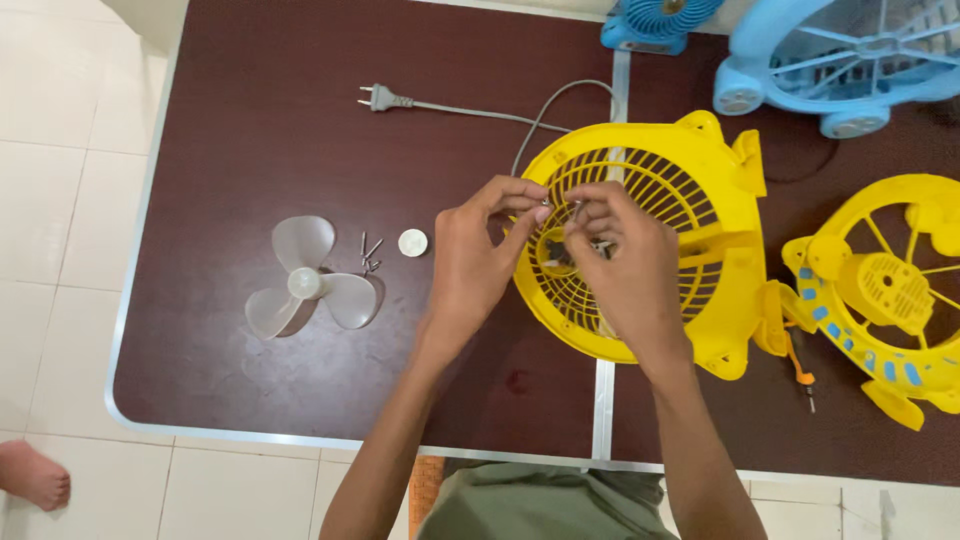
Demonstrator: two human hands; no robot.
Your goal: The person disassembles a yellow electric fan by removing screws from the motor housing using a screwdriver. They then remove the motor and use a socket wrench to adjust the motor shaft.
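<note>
The yellow fan housing point(690, 190) lies flat on the dark brown table point(250, 120), grille side up, straddling the metal seam between 2 table sections. Both hands work over the middle of its round grille. The left hand point(478, 262) has thumb and forefinger pinched together near the grille's upper left, and the right hand point(622, 265) pinches close beside it; between the 2 sets of fingertips sits something thin and metallic, possibly a wire or a small screw, too small to tell which. Both grips are narrow pinches on that small part.

Judging from how things lie, the fan is well into being taken apart or is partway back together; the picture does not settle which. The translucent 3-blade propeller point(308, 285) is already off and lies well to the left of the housing. Just beside it are a few loose screws point(370, 250) and a small round white cap point(413, 243). The grey power cord with its plug point(378, 97) runs free across the table, unplugged. A screwdriver with an orange handle point(800, 372) lies untouched at the housing's right edge.

Another yellow fan part with blue trim point(890, 290) sits to the right, and 2 blue fan bodies point(840, 60) rest at the top edge. The motor hub under the hands is mostly hidden.
</note>
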